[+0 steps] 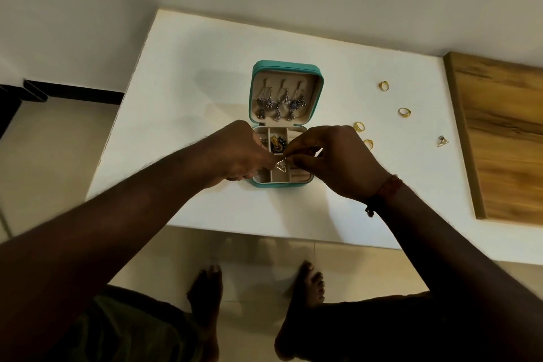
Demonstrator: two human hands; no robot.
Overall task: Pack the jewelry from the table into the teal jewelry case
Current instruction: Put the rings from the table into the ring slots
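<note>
Head: left hand, right hand pinch triangle earring over teal case; rings nearby.

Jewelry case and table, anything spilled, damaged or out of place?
Nothing spilled or damaged. Gold rings and a triangle earring lie loose right of the teal case; left hand and right hand pinch its twin.

On the table sits the jewelry case, left hand and right hand pinching an earring above its tray, rings lying to its right.
</note>
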